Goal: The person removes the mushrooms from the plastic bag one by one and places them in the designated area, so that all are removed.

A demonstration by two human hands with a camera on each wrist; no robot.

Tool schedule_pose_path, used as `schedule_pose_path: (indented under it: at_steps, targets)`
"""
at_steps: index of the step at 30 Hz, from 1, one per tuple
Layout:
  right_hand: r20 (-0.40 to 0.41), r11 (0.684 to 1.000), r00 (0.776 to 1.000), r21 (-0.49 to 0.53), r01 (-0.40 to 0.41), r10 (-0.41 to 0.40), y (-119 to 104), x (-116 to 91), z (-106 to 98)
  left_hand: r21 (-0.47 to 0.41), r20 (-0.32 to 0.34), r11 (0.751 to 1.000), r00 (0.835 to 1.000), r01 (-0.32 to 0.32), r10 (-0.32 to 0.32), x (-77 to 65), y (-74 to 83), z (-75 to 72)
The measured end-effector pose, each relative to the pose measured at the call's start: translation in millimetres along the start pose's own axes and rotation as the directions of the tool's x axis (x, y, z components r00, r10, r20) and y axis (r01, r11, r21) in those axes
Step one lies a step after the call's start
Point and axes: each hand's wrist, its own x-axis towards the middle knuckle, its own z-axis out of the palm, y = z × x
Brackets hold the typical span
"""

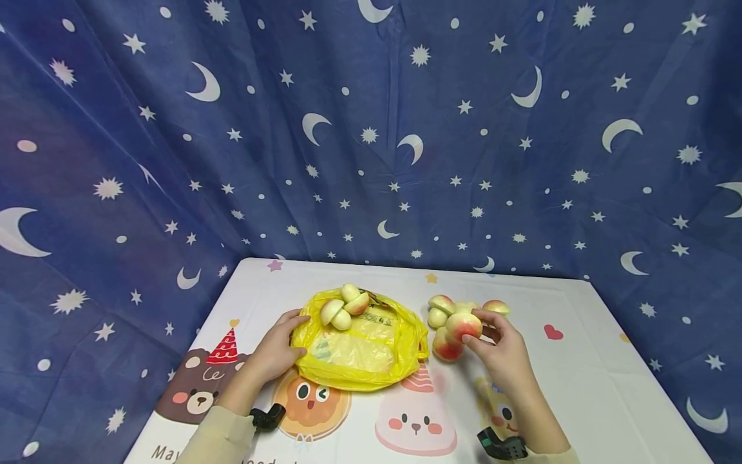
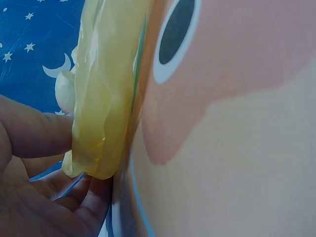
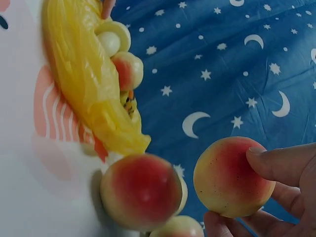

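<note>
A yellow plastic bag (image 1: 353, 381) lies spread on the table with its mouth facing up. Two toy mushrooms (image 1: 332, 310) with pale stems and yellow-red caps sit at its back left. My left hand (image 1: 277, 351) grips the bag's left edge between thumb and fingers; in the left wrist view the plastic (image 2: 101, 98) stands between them. To the bag's right, my right hand (image 1: 503, 351) pinches a toy mushroom by its red-yellow cap (image 3: 232, 177). Another mushroom (image 1: 447, 346) lies just below it, and several more (image 1: 440, 304) are grouped behind, partly hidden by the held one.
The white tablecloth (image 1: 574, 374) carries printed cartoon animals and a red heart. Behind the table's far edge hangs a blue curtain (image 1: 371, 193) with moons and stars. A black strap device (image 1: 268, 417) sits on each wrist.
</note>
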Motion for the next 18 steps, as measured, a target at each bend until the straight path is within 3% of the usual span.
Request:
schedule_pose_path:
  at_steps: [18]
  targets:
    - [-0.02,0.992,0.996,-0.096,-0.083,0.082,26.9,-3.7,-21.1,-0.003,0.004,1.0,1.0,0.015,-0.015,-0.6,0.3,-0.8]
